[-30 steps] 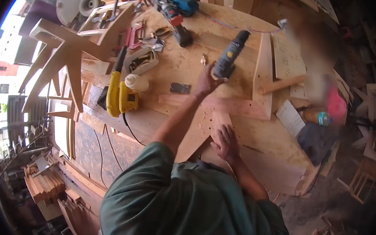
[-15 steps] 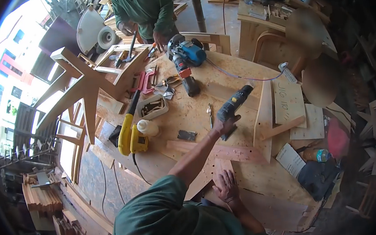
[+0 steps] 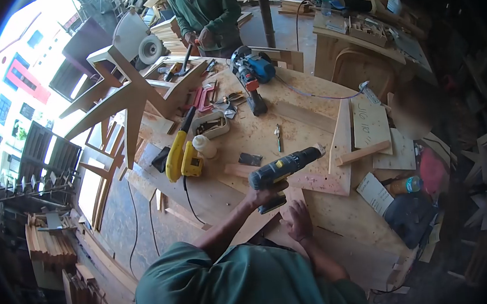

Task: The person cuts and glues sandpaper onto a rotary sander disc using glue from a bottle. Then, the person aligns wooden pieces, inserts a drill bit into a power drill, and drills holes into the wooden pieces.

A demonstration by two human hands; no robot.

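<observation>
My left hand (image 3: 268, 194) is wrapped round the grip of a black and yellow cordless drill (image 3: 282, 170), held above the bench with its chuck pointing right. Close beside it, my right hand (image 3: 298, 221) is over a wooden piece (image 3: 294, 196) at the bench's near edge. Its fingers are curled in, and whatever they may hold is hidden. A pinkish wooden strip (image 3: 320, 183) with small holes lies partly behind the drill. Beyond it are a drill bit (image 3: 278, 138) and a dark flat block (image 3: 250, 159).
On the bench (image 3: 305, 138) are a yellow blower (image 3: 184, 159), white bottle (image 3: 204, 146), tray of small parts (image 3: 210, 125), blue circular saw (image 3: 260, 68) and another drill (image 3: 253, 91). A star-shaped wooden frame (image 3: 130, 98) stands left. A co-worker (image 3: 207, 17) stands across the bench.
The drill in my left hand has come nearer to me and swung to point right. My right hand's fingers, spread flat before, are now curled. The co-worker's hands have come together.
</observation>
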